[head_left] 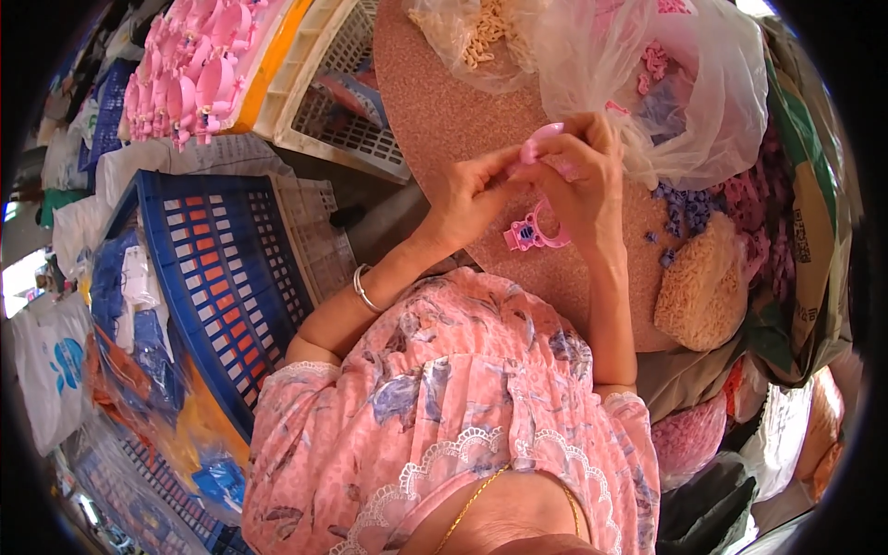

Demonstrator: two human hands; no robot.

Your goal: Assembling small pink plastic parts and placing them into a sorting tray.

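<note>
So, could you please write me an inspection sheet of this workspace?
Surface: speckled pinkish table, curved edge.
Job's things: glossy pink piece between the hands; pink ring-shaped part lying on the table below them.
Clutter: clear bag, blue bits and beige pile at right.
Hands: left hand and right hand both pinch the pink piece.
Cables: nothing seen.
Surroundings: blue basket and white crate at left.

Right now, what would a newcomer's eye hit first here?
The left hand and right hand, meeting at a glossy pink piece over the speckled tabletop. Then the crowded pink ring-shaped pieces at upper left, and the big blue crate below them.
</note>
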